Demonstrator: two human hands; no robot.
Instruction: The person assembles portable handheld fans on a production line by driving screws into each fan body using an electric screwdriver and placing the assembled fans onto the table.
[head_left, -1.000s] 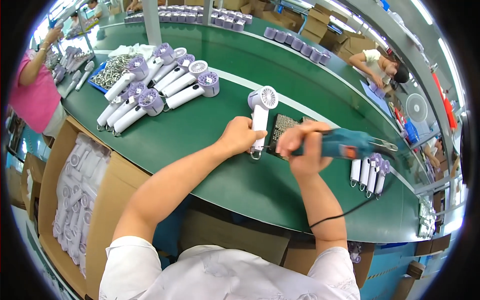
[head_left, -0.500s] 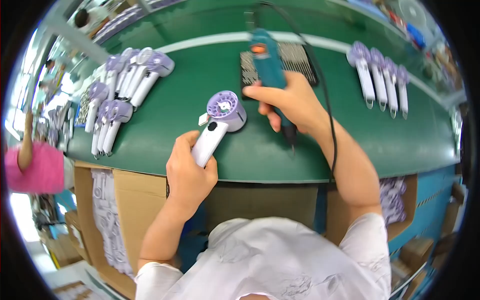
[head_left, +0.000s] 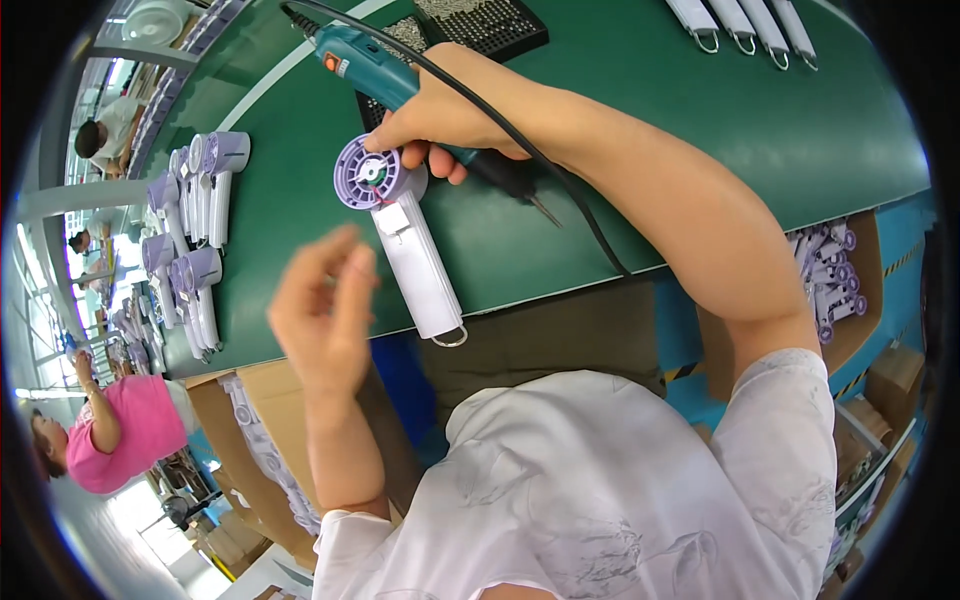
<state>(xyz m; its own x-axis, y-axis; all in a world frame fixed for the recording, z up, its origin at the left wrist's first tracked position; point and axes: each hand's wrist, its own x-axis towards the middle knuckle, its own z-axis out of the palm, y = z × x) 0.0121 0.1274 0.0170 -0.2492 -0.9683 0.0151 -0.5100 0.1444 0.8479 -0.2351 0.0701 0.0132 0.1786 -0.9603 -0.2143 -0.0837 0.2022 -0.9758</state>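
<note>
- Handheld fan (head_left: 422,275): it sits in front of the person at the near edge of the green table, purple round head farther off, white handle slanting toward the body; I cannot tell whether it rests on the tabletop or is held just above it
- Fan's details: the ringed face of the head is turned up with a pale hub in the middle, a bit of red wire shows near the neck, a small white flap-like piece lies at the top of the handle, and a metal loop (head_left: 450,340) hangs at the lower end
- Right hand (head_left: 450,115): closed around an electric screwdriver (head_left: 370,72), with its thumb on the rim of the fan's head and fingertips beside the head
- Screwdriver: teal body, orange switch, black nose; its bit points away from the fan, and a black cord (head_left: 520,135) passes over the wrist
- Left hand (head_left: 325,305): blurred, fingers bent, near the fan's handle and apart from it; I cannot tell whether the fingers hold anything
- Beyond the right hand: 2 black trays (head_left: 500,38) with small metal pieces
- Far right on the table (head_left: 640,120): 4 white handles (head_left: 742,22) with loops, side by side
- Left on the table: a cluster of purple and white fans (head_left: 205,285)
- Below: cardboard boxes (head_left: 285,395) of fans on both sides
- Far left: a person in pink (head_left: 125,435)
</note>
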